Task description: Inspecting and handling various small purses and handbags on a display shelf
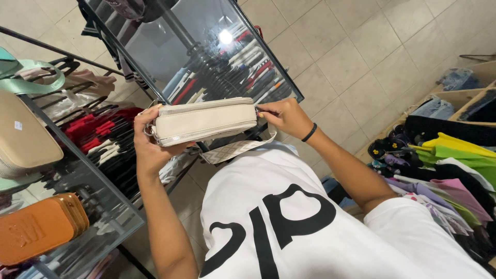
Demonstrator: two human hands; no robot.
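The person holds a small cream bag (205, 121) level in front of the chest, above the edge of a glass shelf (103, 222), one hand at each end. The likeliest mishap is a slip: the bag is gripped only by its ends, so if either hand loosens, it could tip and drop onto the glass or the tiled floor (361, 46). The patterned strap (235, 150) hangs loose beneath and could catch on the shelf frame or on the hangers of the clothes rack (98, 134) below.

The left hand (150, 144) is wrapped around the bag's left end, fingers curled closed over the top edge by the metal ring. The right hand (287, 118) pinches the right end with fingertips drawn together, perhaps on a zip pull, though that spot is too small to tell. An orange bag (41, 227) and a beige bag (23, 137) rest on the shelves to the left.
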